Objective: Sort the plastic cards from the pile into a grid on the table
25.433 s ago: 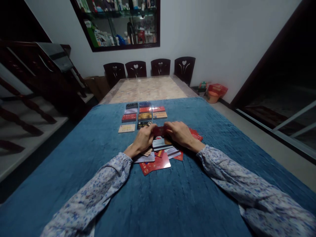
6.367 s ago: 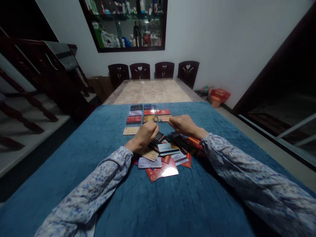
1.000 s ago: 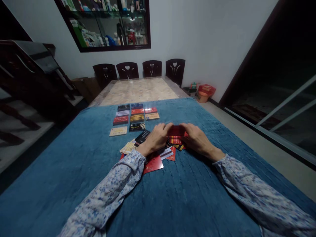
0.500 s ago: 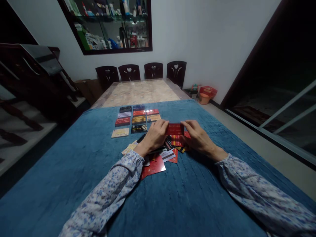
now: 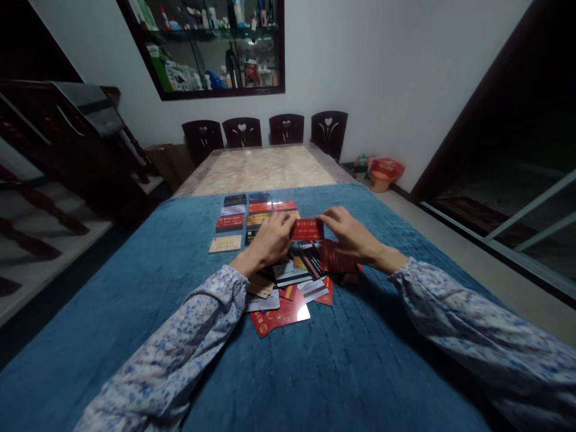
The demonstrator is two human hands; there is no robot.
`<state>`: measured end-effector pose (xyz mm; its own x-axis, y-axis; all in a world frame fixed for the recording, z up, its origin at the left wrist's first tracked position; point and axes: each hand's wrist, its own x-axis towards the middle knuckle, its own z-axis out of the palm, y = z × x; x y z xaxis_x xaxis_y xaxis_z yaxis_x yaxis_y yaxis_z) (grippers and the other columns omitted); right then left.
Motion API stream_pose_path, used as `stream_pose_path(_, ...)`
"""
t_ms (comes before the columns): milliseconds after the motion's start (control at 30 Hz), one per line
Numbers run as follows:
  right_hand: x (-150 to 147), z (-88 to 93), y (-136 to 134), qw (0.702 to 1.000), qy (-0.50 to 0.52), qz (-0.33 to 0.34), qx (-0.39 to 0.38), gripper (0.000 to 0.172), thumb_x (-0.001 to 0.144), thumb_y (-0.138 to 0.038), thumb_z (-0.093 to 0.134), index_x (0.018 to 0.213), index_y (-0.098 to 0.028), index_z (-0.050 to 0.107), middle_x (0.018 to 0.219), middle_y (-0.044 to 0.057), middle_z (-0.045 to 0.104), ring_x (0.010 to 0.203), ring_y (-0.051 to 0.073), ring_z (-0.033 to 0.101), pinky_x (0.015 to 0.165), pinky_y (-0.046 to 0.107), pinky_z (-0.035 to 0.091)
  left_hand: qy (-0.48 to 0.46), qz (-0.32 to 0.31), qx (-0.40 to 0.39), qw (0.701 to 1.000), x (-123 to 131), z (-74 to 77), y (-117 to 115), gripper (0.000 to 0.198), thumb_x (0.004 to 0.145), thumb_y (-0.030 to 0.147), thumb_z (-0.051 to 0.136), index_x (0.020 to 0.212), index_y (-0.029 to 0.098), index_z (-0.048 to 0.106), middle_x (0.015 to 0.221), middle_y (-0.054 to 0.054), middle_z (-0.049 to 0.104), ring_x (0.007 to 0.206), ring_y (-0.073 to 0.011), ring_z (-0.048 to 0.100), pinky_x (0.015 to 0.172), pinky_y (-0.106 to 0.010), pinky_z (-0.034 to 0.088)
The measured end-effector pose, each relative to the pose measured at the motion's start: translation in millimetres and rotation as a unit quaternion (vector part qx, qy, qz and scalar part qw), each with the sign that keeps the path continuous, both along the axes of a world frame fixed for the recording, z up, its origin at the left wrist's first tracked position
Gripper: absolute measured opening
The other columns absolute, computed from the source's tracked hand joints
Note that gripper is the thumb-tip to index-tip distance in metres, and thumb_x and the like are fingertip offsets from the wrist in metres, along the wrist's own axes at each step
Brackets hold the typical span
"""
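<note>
A long bench with a pale, stone-patterned top stretches away, its near part under a blue fabric cloth. On the cloth lies a loose heap of flat, multicoloured rectangular cards; beyond it, to the left, neat card stacks stand in rows. The left hand, fingers curled, pinches the left end of a glossy red rectangular card, raised above the heap's far edge. The right hand curves loosely, fingertips at the card's right end; whether it grips, I cannot tell.
</note>
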<state>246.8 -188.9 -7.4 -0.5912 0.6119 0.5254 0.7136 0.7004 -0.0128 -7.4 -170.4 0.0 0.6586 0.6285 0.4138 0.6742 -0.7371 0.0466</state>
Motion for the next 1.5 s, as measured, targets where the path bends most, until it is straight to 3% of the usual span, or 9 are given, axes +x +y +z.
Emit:
stream_pose_path(267,-29.0,16.1,44.9,0.999,-0.023,0.025,-0.034,0.041,0.086,-0.025,0.067,0.124,-0.014,0.062,0.118,0.017,0.059,0.103,0.030,0.052,0.092,0.045,0.049,0.040,0.046,-0.006,0.998,-26.8,19.2,27.2,0.041,0.082,0.016,0.067,0.122,0.015,0.061,0.126,-0.016,0.061,0.119,-0.0335,0.053,0.101,-0.051,0.049)
stream_pose_path(667,-81.4,26.1,107.7,0.994,-0.083,0.006,-0.070,0.025,0.085,-0.024,0.069,0.107,-0.012,0.068,0.111,0.015,0.060,0.101,0.027,0.052,0.089,0.037,0.045,0.079,0.104,-0.023,0.991,-67.7,23.5,77.9,0.041,0.085,0.026,0.069,0.124,0.014,0.064,0.124,-0.016,0.061,0.116,-0.0326,0.053,0.095,-0.045,0.049)
stream_pose_path(867,-107.1,30.1,128.9,0.986,-0.119,-0.034,-0.114,0.023,0.086,-0.024,0.069,0.105,-0.013,0.071,0.117,0.016,0.061,0.110,0.029,0.054,0.094,0.036,0.044,0.117,0.158,-0.072,0.978,-77.4,24.7,98.4,0.037,0.083,0.018,0.064,0.120,0.017,0.066,0.129,-0.014,0.060,0.125,-0.0339,0.049,0.099,-0.045,0.047)
stream_pose_path(1067,-124.9,28.6,153.5,0.977,-0.153,-0.058,-0.134,0.026,0.088,-0.026,0.067,0.110,-0.013,0.073,0.120,0.016,0.063,0.113,0.029,0.057,0.093,0.034,0.045,0.128,0.168,-0.106,0.972,-85.9,22.6,121.5,0.040,0.083,0.021,0.061,0.123,0.017,0.065,0.131,-0.014,0.060,0.125,-0.0333,0.050,0.106,-0.045,0.045)
stream_pose_path(1500,-139.4,14.6,190.0,0.962,-0.184,-0.090,-0.181,0.035,0.086,-0.033,0.070,0.117,-0.019,0.075,0.126,0.015,0.067,0.123,0.032,0.059,0.096,0.032,0.048,0.162,0.212,-0.152,0.952,-85.8,6.7,156.2,0.035,0.081,0.025,0.066,0.116,0.021,0.071,0.132,-0.013,0.062,0.129,-0.0372,0.050,0.104,-0.049,0.048)
